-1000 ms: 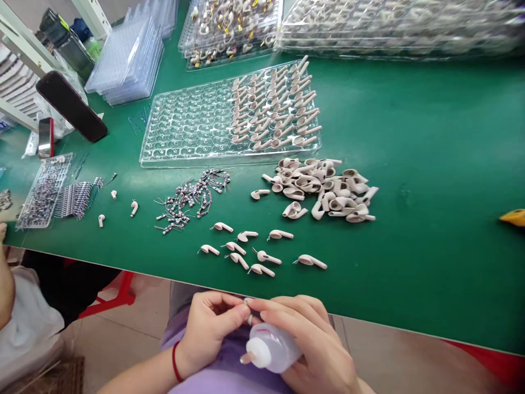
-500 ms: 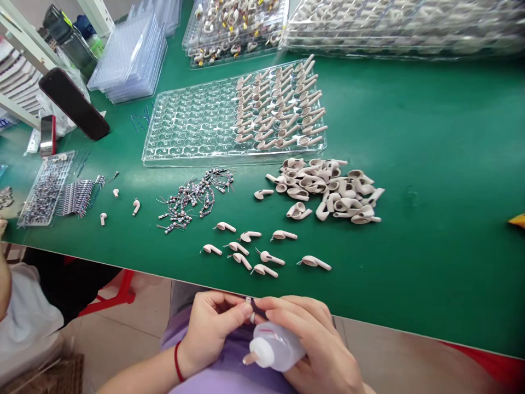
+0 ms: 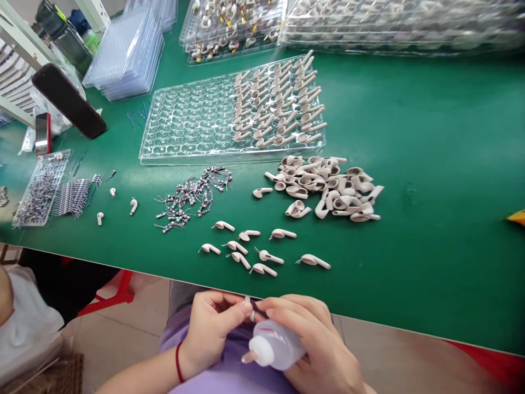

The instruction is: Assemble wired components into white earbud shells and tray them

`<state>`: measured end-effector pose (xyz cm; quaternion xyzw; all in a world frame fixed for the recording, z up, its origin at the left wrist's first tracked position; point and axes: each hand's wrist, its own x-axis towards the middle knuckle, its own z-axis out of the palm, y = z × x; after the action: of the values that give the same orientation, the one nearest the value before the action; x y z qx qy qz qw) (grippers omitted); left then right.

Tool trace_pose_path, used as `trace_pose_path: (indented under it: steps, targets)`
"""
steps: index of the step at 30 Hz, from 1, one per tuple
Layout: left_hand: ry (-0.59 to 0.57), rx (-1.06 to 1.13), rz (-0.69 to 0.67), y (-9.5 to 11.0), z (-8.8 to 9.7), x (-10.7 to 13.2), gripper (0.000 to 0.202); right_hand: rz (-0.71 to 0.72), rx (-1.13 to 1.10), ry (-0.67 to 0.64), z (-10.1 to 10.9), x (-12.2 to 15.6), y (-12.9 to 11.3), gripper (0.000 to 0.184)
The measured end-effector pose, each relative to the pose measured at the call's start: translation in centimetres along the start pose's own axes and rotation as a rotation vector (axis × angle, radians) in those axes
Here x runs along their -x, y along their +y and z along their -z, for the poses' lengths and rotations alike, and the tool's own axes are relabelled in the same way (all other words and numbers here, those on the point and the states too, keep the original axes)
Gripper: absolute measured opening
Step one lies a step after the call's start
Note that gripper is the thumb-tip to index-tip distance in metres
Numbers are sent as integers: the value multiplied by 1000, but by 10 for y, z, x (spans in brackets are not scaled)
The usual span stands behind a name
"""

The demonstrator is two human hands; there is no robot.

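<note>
My left hand [image 3: 211, 328] is closed in a pinch on a small beige earbud shell [image 3: 248, 306], held over my lap below the table edge. My right hand [image 3: 315, 345] is wrapped round a small clear squeeze bottle [image 3: 273, 345] with a white cap, and its fingertips meet the shell too. Several finished-looking shells [image 3: 254, 251] lie in loose rows on the green table [image 3: 430, 219] just ahead. Beyond them sits a heap of beige shells [image 3: 328, 189] and a pile of small wired parts [image 3: 192, 194].
A clear tray [image 3: 184, 126] is part filled with shells on its right side. Stacked trays [image 3: 123, 54] and filled trays [image 3: 233, 27] stand at the back. A dark phone [image 3: 68, 101] leans at the left, near a small tray of parts [image 3: 39, 189]. Another person's sleeve [image 3: 24, 323] shows at lower left.
Both hands stay together at my lap, with only small finger shifts on the shell. The view has drifted slightly.
</note>
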<state>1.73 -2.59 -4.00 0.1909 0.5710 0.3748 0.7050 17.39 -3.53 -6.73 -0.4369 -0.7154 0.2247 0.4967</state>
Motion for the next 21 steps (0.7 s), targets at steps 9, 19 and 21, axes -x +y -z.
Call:
trace_pose_path:
  steps: [9,19,21]
  targets:
    - [50,106,-45,-5,-7,1,20,-4,-10,-17,3,-2,0,31]
    - [142,158,-28,-8,-13,2,26,-8,-15,-89,9,-3,2,34]
    - [131,148,-24,-8,-12,1,27,-5,-9,-82,8,-3,3,34]
